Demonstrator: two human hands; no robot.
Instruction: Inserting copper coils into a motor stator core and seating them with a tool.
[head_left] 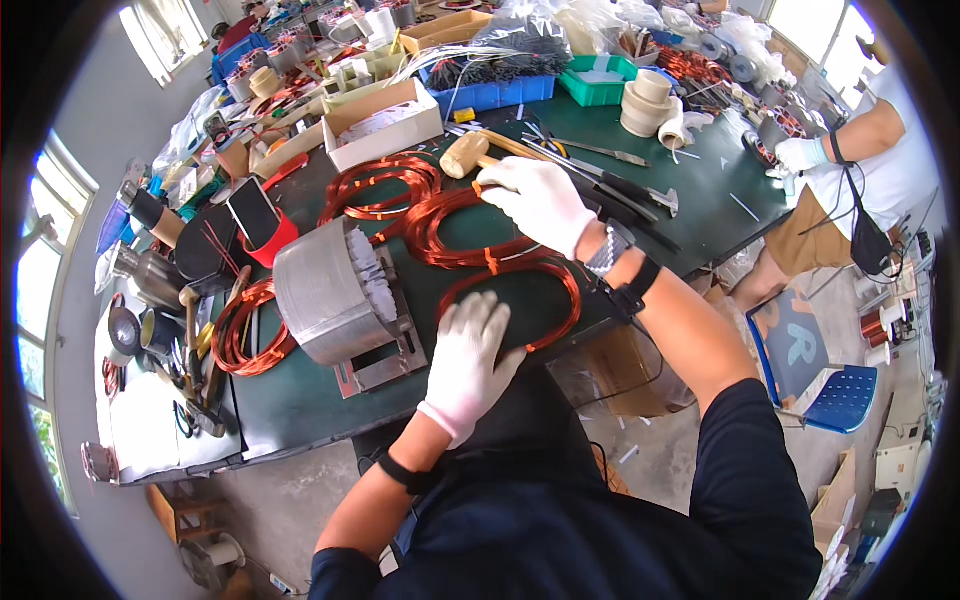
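My right hand [541, 203], in a white glove, has its fingers closed at the far side of a copper wire coil [425, 232] bound with orange ties. Stretched fingers and a thumb held apart mark my left hand [468, 362], also gloved. It lies over the left and near side of another, nearer copper wire coil [577, 305]; its palm side is hidden. Left of that hand stands a ribbed metal stator core [318, 290] on a metal stand [385, 370], with white insulation at its open end. A mallet [466, 157] rests beyond my right hand.
More copper coils [372, 185] lie beyond the core. A caliper [655, 195] and long tools lie right of my right hand. Farther off are a white box [385, 128], a blue bin [500, 95] and a green bin [592, 84]. Another person's gloved hand [800, 155] is at the right.
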